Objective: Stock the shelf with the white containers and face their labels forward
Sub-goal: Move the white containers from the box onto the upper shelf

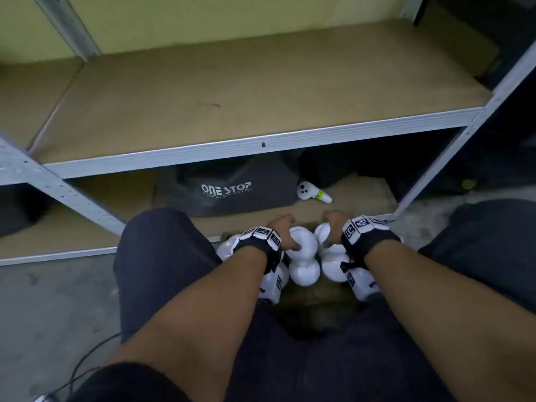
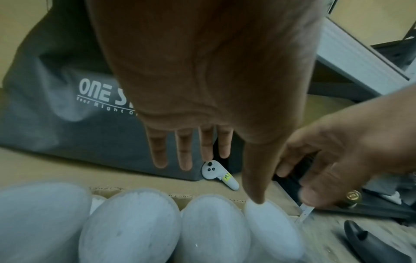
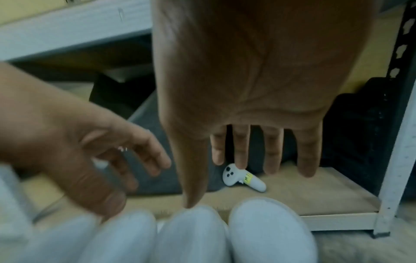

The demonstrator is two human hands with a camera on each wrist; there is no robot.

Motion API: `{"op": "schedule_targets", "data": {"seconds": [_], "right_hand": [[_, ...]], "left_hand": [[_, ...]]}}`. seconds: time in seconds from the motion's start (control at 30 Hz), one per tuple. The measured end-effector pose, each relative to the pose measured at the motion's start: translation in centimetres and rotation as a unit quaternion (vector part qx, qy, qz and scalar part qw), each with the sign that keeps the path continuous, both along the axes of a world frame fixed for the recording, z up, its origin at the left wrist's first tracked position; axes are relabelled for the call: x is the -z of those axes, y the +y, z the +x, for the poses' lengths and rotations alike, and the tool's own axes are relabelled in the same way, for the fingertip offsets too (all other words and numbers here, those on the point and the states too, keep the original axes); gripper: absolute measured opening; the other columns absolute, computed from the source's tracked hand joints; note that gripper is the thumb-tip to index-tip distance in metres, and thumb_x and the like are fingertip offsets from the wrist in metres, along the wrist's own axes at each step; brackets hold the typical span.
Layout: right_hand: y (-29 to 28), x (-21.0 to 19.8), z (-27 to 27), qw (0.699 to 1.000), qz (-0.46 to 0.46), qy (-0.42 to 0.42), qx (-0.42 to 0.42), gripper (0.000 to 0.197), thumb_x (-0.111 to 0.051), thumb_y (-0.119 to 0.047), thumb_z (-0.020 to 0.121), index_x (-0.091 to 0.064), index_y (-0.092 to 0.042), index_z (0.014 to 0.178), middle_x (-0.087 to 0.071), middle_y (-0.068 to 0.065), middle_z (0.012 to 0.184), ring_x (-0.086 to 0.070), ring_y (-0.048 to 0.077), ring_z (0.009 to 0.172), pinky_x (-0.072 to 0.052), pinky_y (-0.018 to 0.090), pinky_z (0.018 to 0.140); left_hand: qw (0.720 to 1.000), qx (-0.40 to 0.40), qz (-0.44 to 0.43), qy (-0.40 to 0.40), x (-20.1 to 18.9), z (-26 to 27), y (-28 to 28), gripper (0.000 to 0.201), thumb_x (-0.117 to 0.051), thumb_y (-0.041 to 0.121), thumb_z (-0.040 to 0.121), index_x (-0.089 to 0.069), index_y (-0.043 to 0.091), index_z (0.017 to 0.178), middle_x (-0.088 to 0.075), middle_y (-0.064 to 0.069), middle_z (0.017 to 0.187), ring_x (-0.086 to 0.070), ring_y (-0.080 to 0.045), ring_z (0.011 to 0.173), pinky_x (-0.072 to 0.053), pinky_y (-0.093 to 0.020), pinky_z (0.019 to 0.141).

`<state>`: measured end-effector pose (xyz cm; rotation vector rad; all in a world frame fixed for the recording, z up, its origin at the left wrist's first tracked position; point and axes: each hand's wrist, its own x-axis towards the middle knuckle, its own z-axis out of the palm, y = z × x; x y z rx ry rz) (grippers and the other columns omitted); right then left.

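Head view: your left hand (image 1: 285, 232) and right hand (image 1: 333, 227) reach down over the white containers (image 1: 304, 271), clustered on the floor between your knees, in front of the shelf (image 1: 232, 149). Wrist views: both hands' fingers straight, spread, holding nothing; each thumb tip touches a container top. A bag (image 1: 232, 190) and a white controller (image 1: 313, 192) lie on the bottom board.

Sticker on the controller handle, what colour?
Yellow sticker on the white controller; right wrist view shows it best.
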<state>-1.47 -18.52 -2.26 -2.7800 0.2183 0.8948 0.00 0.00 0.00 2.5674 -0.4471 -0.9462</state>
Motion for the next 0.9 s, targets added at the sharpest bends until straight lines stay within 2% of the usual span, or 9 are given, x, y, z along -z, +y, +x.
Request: {"op": "schedule_targets", "data": {"seconds": [0.13, 0.3, 0.37, 0.43, 0.5, 0.57, 0.67, 0.77, 0.9], "right_hand": [[1.1, 0.1, -0.3, 1.000, 0.019, 0.008, -0.007, 0.083, -0.073, -0.052, 0.045, -0.047, -0.025, 0.119, -0.056, 0.002, 0.118, -0.062, 0.030, 0.102, -0.055, 0.044, 0.084], [-0.4, 0.0, -1.1, 1.000, -0.006, -0.014, -0.024, 0.077, -0.062, -0.034, 0.074, -0.028, -0.025, 0.143, -0.036, 0.008, 0.148, -0.050, 0.035, 0.125, -0.049, 0.048, 0.094], [-0.6, -0.1, -1.0, 0.999, 0.026, -0.014, -0.030, 0.075, -0.061, -0.031, 0.072, -0.029, -0.024, 0.139, -0.033, 0.009, 0.149, -0.048, 0.038, 0.125, -0.049, 0.050, 0.093], [-1.2, 0.2, -1.1, 0.999, 0.027, -0.014, -0.022, 0.071, -0.060, -0.030, 0.075, -0.029, -0.026, 0.139, -0.026, 0.004, 0.153, -0.039, 0.037, 0.134, -0.045, 0.050, 0.099], [-1.9, 1.1, -1.2, 1.000, 0.005, -0.004, -0.029, 0.072, -0.053, -0.033, 0.085, -0.018, -0.028, 0.148, -0.011, -0.002, 0.159, -0.020, 0.034, 0.146, -0.037, 0.052, 0.108], [-2.0, 2.3, -1.4, 0.998, -0.008, 0.021, -0.063, 0.071, -0.045, -0.040, 0.086, -0.014, -0.030, 0.149, -0.001, -0.003, 0.161, -0.010, 0.034, 0.148, -0.036, 0.055, 0.107], [-1.7, 3.1, -0.6, 1.000, 0.008, 0.010, -0.028, 0.049, -0.034, -0.040, 0.078, -0.037, -0.031, 0.126, -0.026, 0.001, 0.149, -0.027, 0.037, 0.138, -0.044, 0.056, 0.094], [-1.2, 2.1, -0.8, 1.000, -0.016, 0.006, -0.024, 0.044, -0.053, -0.030, 0.082, -0.045, -0.025, 0.124, -0.037, 0.004, 0.134, -0.037, 0.033, 0.130, -0.042, 0.049, 0.100], [-1.2, 2.6, -0.9, 0.998, 0.008, 0.043, 0.035, 0.093, -0.080, -0.022, 0.063, -0.026, -0.027, 0.139, -0.022, 0.002, 0.145, -0.028, 0.036, 0.134, -0.037, 0.047, 0.104]], "left_hand": [[0.999, 0.006, 0.041, 0.000, -0.3, -1.2, -0.2, 0.083, -0.080, 0.037, 0.065, -0.039, 0.017, 0.134, -0.047, -0.008, 0.134, -0.053, -0.031, 0.116, -0.049, -0.043, 0.094], [0.991, 0.017, 0.136, 0.003, 5.5, 2.8, -1.1, 0.108, -0.070, 0.070, 0.039, -0.025, 0.043, 0.134, -0.047, 0.004, 0.141, -0.058, -0.029, 0.113, -0.053, -0.046, 0.086], [0.991, 0.017, 0.131, -0.003, 7.9, 3.8, -1.1, 0.115, -0.065, 0.077, 0.033, -0.022, 0.043, 0.135, -0.042, 0.003, 0.146, -0.055, -0.029, 0.118, -0.052, -0.047, 0.090], [0.990, 0.036, 0.137, -0.010, 3.3, 2.0, -1.9, 0.115, -0.071, 0.071, 0.043, -0.023, 0.035, 0.141, -0.038, -0.001, 0.149, -0.050, -0.031, 0.125, -0.050, -0.048, 0.095], [0.992, 0.055, 0.117, -0.005, 2.7, 1.8, -2.5, 0.107, -0.077, 0.056, 0.058, -0.022, 0.026, 0.146, -0.031, -0.005, 0.152, -0.043, -0.032, 0.132, -0.046, -0.049, 0.100], [0.991, 0.072, 0.111, -0.013, 2.7, 1.1, -2.6, 0.108, -0.075, 0.057, 0.061, -0.016, 0.028, 0.147, -0.024, -0.004, 0.154, -0.037, -0.031, 0.136, -0.043, -0.049, 0.103], [0.990, 0.095, 0.101, -0.015, 4.2, 0.5, -3.0, 0.095, -0.075, 0.053, 0.063, -0.025, 0.031, 0.141, -0.031, -0.004, 0.142, -0.039, -0.029, 0.131, -0.042, -0.049, 0.102], [0.991, 0.093, 0.088, -0.024, 6.0, 0.0, -3.2, 0.108, -0.081, 0.054, 0.054, -0.022, 0.029, 0.141, -0.028, -0.004, 0.142, -0.033, -0.028, 0.134, -0.038, -0.049, 0.105], [0.989, 0.099, 0.090, -0.070, 8.2, -0.6, -3.4, 0.110, -0.083, 0.050, 0.053, -0.021, 0.024, 0.140, -0.032, -0.006, 0.140, -0.040, -0.028, 0.127, -0.042, -0.046, 0.099]]}}
